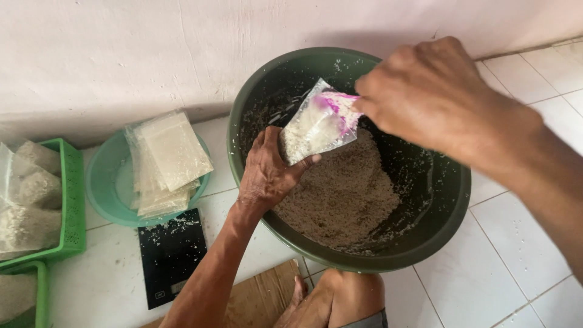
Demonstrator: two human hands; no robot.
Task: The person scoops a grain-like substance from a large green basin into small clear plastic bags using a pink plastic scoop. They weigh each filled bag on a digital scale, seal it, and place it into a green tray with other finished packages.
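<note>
Clear plastic bag [316,124] of pale grain, held over the green plastic basin [449,206] at twelve o'clock, could spill if my left fingers [297,163] pinching its base slip while my right fingers [364,103] grip the pink scoop [337,104].

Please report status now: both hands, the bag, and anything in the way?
Left hand grips small clear bag over green basin. Right hand holds pink scoop at bag mouth. Nothing blocking.

Dark green basin [449,200], pink scoop [334,104] perhaps, black scale [170,255], green baskets [73,200]
</note>
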